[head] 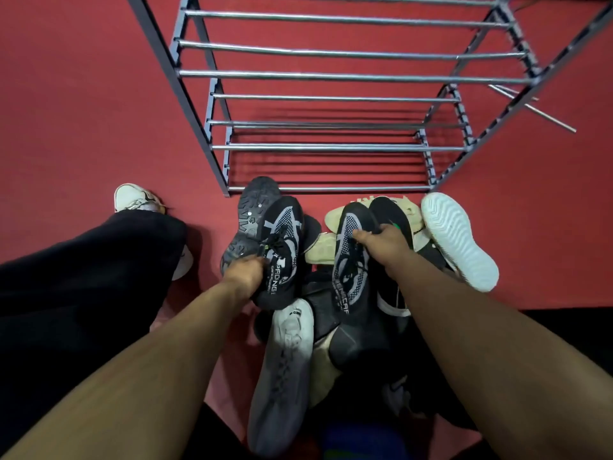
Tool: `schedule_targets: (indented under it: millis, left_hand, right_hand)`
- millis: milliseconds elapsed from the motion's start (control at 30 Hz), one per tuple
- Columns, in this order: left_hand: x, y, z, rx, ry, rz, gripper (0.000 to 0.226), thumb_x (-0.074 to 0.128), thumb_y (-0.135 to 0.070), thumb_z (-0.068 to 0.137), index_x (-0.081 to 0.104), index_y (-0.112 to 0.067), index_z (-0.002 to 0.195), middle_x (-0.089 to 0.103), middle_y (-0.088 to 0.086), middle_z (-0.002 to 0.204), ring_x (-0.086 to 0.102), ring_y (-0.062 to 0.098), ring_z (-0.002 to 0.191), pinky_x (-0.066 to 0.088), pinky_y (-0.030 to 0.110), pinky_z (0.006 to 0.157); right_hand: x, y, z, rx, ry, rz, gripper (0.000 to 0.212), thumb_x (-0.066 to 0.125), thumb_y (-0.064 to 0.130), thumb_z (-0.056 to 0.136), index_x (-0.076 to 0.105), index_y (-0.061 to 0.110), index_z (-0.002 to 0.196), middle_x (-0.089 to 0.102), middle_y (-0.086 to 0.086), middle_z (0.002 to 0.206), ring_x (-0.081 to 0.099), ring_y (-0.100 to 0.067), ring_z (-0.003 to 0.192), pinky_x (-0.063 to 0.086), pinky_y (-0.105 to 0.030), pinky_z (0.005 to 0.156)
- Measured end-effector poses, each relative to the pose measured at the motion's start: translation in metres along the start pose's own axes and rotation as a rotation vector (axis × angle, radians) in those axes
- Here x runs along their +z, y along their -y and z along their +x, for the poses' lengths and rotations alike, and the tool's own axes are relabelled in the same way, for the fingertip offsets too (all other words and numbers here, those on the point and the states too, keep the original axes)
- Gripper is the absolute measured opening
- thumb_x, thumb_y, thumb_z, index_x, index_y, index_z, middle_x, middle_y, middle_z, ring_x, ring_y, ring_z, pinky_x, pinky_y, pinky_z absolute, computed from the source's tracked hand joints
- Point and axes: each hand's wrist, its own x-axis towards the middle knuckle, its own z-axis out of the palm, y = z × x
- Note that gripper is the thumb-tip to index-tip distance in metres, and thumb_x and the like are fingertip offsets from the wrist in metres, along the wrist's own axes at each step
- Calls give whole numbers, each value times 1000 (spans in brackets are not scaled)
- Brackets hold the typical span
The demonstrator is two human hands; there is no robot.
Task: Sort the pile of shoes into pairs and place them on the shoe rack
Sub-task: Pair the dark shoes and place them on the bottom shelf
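A pile of shoes lies on the red floor in front of a metal shoe rack (331,147). My left hand (243,273) grips a black and grey knit sneaker (282,250) by its collar. My right hand (381,242) holds the matching black and grey sneaker (350,270) at its laces. Both sneakers point toward the rack. A dark shoe lies sole up (252,214) behind the left sneaker. A white-soled shoe (459,240) lies sole up at the right. A grey shoe with a white heel (282,366) lies near me. Cream shoes (331,220) sit between.
The rack's shelves of silver bars hold nothing. A loose metal rod (537,111) lies on the floor to its right. My leg in dark trousers (83,277) and white sneaker (136,197) are at the left. More dark shoes (351,346) fill the pile's middle.
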Motion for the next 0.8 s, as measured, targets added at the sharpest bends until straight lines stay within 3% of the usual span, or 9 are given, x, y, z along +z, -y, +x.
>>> schedule_targets:
  millis: [67,133,200,267,367,533,633,700,800]
  left_hand:
    - [1,0,-6,-5,52,-26,19,52,-13,92,65,-17,105,62,6,85,56,21,67,45,15,46]
    - [2,2,-6,-12,95,-53,19,53,-9,89,64,-20,100,61,2,73,54,17,59,39,11,33]
    - [3,3,-6,-35,113,-33,14,52,-9,89,62,-20,91,59,0,70,53,16,58,41,12,36]
    - [4,4,-5,-54,122,5,15,51,-10,90,58,-17,79,58,1,70,51,17,59,43,15,40]
    - [7,6,-6,-68,136,50,13,52,-13,89,58,-18,79,58,4,73,50,19,60,42,21,54]
    - [10,2,-10,-8,135,-29,12,53,-14,91,63,-20,94,60,0,70,59,9,41,35,9,30]
    - [12,-1,-12,1,120,-39,18,53,-18,92,66,-21,104,62,-1,71,57,9,42,35,9,30]
    - [13,-4,-14,5,107,-56,21,51,-18,92,66,-20,106,65,1,78,58,12,48,37,10,31]
    - [14,-11,-11,10,69,-84,20,48,-16,92,66,-17,100,66,7,81,58,13,50,39,11,35]
  right_hand:
    - [7,-4,-2,-6,-65,-227,66,73,40,75,52,7,128,57,-16,130,59,-34,114,48,-40,100]
    - [6,-8,-11,28,-206,-357,75,68,46,77,44,5,135,47,-19,137,49,-39,124,42,-42,101]
    - [8,-14,-25,115,-190,-364,83,62,59,75,44,4,135,51,-17,136,52,-37,123,43,-42,98]
    - [16,-22,-40,176,14,-475,85,57,67,67,54,7,128,62,-14,125,62,-34,112,49,-40,95]
    - [25,-37,-47,249,141,-613,68,61,43,69,52,7,125,65,-12,118,67,-33,101,54,-43,90]
    - [25,-38,-49,272,89,-454,42,52,19,86,37,10,124,53,-13,105,58,-28,75,59,-47,81]
    - [31,-37,-52,233,101,-432,55,54,37,84,39,8,129,55,-14,122,60,-35,104,55,-47,90]
    - [37,-32,-52,197,66,-314,69,57,53,74,48,6,124,61,-13,117,62,-35,101,55,-40,86]
    - [37,-17,-46,142,-26,7,72,61,50,70,41,5,123,60,-12,107,63,-31,88,55,-35,74]
